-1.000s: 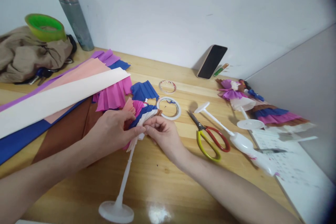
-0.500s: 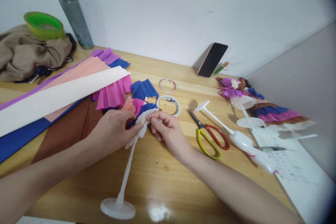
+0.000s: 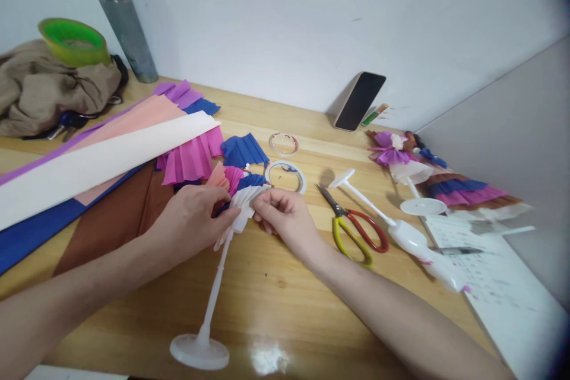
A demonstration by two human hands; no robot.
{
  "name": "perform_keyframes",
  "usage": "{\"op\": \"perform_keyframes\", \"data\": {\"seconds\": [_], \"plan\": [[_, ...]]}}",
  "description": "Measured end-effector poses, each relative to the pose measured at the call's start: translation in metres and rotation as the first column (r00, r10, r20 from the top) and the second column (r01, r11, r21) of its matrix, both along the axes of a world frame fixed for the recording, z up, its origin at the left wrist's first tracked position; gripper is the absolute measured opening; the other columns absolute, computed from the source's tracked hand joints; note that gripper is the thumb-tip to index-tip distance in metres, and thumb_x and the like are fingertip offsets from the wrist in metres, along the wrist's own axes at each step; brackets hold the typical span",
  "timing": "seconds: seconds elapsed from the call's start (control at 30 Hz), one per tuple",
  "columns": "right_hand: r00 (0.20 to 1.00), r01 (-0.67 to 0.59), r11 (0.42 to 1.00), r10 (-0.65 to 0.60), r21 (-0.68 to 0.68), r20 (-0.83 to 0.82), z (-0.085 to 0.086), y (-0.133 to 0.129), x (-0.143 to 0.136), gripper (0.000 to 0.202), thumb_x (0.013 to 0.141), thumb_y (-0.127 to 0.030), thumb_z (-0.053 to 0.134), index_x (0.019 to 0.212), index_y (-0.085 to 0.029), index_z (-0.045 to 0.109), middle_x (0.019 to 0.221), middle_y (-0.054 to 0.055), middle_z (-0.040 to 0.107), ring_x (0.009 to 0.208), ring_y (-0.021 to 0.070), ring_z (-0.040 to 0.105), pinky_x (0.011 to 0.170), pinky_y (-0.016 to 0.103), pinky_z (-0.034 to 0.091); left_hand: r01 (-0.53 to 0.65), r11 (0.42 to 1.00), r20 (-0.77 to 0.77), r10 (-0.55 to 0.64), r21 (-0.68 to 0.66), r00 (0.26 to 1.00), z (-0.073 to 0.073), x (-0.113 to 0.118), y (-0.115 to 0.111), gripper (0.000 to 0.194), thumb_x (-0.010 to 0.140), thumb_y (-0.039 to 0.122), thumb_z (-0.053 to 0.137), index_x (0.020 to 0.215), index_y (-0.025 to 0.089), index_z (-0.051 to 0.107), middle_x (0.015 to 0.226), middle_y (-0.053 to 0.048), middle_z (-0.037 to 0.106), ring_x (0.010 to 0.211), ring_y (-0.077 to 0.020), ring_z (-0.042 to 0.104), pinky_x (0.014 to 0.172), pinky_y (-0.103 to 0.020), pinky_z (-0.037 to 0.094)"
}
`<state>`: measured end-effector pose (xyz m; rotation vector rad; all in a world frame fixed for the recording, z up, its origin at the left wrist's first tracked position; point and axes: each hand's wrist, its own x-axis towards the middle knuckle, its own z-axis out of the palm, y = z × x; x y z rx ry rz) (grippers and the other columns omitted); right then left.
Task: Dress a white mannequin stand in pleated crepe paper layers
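Note:
A doll figure on a white plastic stand [image 3: 211, 303] lies tilted between my hands, its round base toward me. Layers of pleated crepe paper in pink, blue and peach wrap the figure, with a white pleated crepe paper strip [image 3: 246, 197] at the lower edge. My left hand [image 3: 198, 214] is closed around the layered figure, thumb pressing the white strip. With thumb and fingers pinched, my right hand [image 3: 280, 211] grips the strip's right end. The figure's upper part is mostly hidden behind my left hand.
Scissors [image 3: 341, 211] lie right of my hands, beside a bare doll form on a stand [image 3: 412, 237]. Tape rings [image 3: 287, 178] sit beyond. Crepe paper sheets [image 3: 111, 157] spread left; a bottle [image 3: 129, 29], phone [image 3: 360, 101] and dressed dolls [image 3: 467, 190] stand farther back.
The white strip's pleats have fanned out slightly under my right fingers. My right hand has shifted a little; my left hand stays almost still.

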<state>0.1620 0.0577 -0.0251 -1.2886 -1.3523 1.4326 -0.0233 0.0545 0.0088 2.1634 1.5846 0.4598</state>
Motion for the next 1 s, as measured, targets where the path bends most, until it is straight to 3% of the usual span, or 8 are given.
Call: {"op": "perform_keyframes", "data": {"seconds": [0.3, 0.5, 0.6, 0.67, 0.73, 0.8, 0.83, 1.0], "plan": [[0.987, -0.094, 0.99, 0.078, 0.108, 0.14, -0.002, 0.006, 0.004, 0.017, 0.073, -0.03, 0.057, 0.06, -0.021, 0.052, 0.05, -0.004, 0.051, 0.045, 0.0093, 0.042, 0.045, 0.023, 0.03, 0.009, 0.999, -0.014, -0.009, 0.04, 1.0, -0.007, -0.003, 0.001, 0.03, 0.085, 0.036, 0.058, 0.067, 0.016, 0.071, 0.053, 0.0, 0.059, 0.05, -0.0119, 0.049, 0.053, -0.025, 0.029], [0.981, -0.141, 0.979, 0.119, 0.147, 0.15, -0.006, 0.006, 0.005, 0.016, 0.077, -0.028, 0.053, 0.063, -0.022, 0.049, 0.05, -0.005, 0.045, 0.047, 0.0106, 0.04, 0.047, 0.023, 0.03, 0.005, 0.999, -0.087, -0.001, 0.05, 0.996, 0.001, -0.003, -0.002, 0.032, 0.089, 0.038, 0.058, 0.072, 0.015, 0.073, 0.055, -0.001, 0.062, 0.052, -0.0139, 0.053, 0.052, -0.025, 0.034], [0.983, -0.135, 0.98, 0.114, 0.149, 0.144, -0.005, 0.005, 0.006, 0.017, 0.078, -0.028, 0.053, 0.063, -0.023, 0.048, 0.05, -0.005, 0.046, 0.047, 0.0109, 0.04, 0.047, 0.024, 0.03, 0.068, 0.978, -0.046, -0.061, 0.197, 0.997, 0.003, -0.006, -0.001, 0.024, 0.091, 0.028, 0.057, 0.079, 0.015, 0.074, 0.068, -0.003, 0.07, 0.058, -0.0145, 0.06, 0.055, -0.024, 0.041], [0.983, -0.138, 0.979, 0.116, 0.152, 0.143, -0.004, 0.005, 0.006, 0.018, 0.08, -0.028, 0.052, 0.063, -0.023, 0.048, 0.052, -0.004, 0.048, 0.048, 0.0111, 0.042, 0.048, 0.024, 0.031, 0.191, 0.897, -0.01, -0.204, 0.398, 0.979, 0.0, -0.009, 0.001, 0.023, 0.094, 0.018, 0.052, 0.085, 0.015, 0.073, 0.079, -0.005, 0.074, 0.065, -0.0143, 0.064, 0.059, -0.024, 0.046], [0.983, -0.139, 0.978, 0.118, 0.154, 0.141, -0.003, 0.005, 0.006, 0.019, 0.081, -0.029, 0.05, 0.064, -0.022, 0.048, 0.053, -0.003, 0.05, 0.049, 0.0114, 0.043, 0.048, 0.024, 0.032, 0.348, 0.744, -0.05, -0.392, 0.571, 0.919, -0.004, -0.011, 0.005, 0.028, 0.096, 0.01, 0.045, 0.091, 0.015, 0.072, 0.085, -0.006, 0.075, 0.073, -0.0145, 0.065, 0.067, -0.024, 0.051], [0.984, -0.135, 0.979, 0.115, 0.152, 0.136, -0.003, 0.005, 0.006, 0.019, 0.083, -0.03, 0.049, 0.065, -0.022, 0.049, 0.053, -0.004, 0.049, 0.049, 0.0117, 0.044, 0.049, 0.024, 0.033, 0.477, 0.607, -0.12, -0.533, 0.635, 0.838, -0.009, -0.012, 0.01, 0.028, 0.099, 0.01, 0.043, 0.096, 0.015, 0.07, 0.089, -0.007, 0.075, 0.08, -0.0152, 0.064, 0.074, -0.025, 0.054], [0.985, -0.132, 0.98, 0.112, 0.151, 0.133, -0.003, 0.005, 0.006, 0.02, 0.083, -0.03, 0.049, 0.065, -0.022, 0.049, 0.052, -0.004, 0.048, 0.049, 0.0116, 0.045, 0.049, 0.024, 0.033, 0.522, 0.568, -0.141, -0.58, 0.636, 0.803, -0.012, -0.012, 0.012, 0.026, 0.1, 0.013, 0.044, 0.096, 0.016, 0.069, 0.091, -0.007, 0.075, 0.083, -0.0155, 0.063, 0.078, -0.026, 0.055], [0.989, -0.112, 0.983, 0.096, 0.144, 0.112, -0.005, 0.004, 0.006, 0.02, 0.084, -0.029, 0.049, 0.065, -0.022, 0.05, 0.049, -0.007, 0.042, 0.047, 0.0111, 0.044, 0.048, 0.024, 0.034, 0.66, 0.534, -0.187, -0.685, 0.528, 0.704, -0.016, -0.012, 0.018, 0.031, 0.103, 0.016, 0.04, 0.09, 0.015, 0.068, 0.099, -0.009, 0.073, 0.096, -0.0166, 0.063, 0.086, -0.027, 0.055]]}}
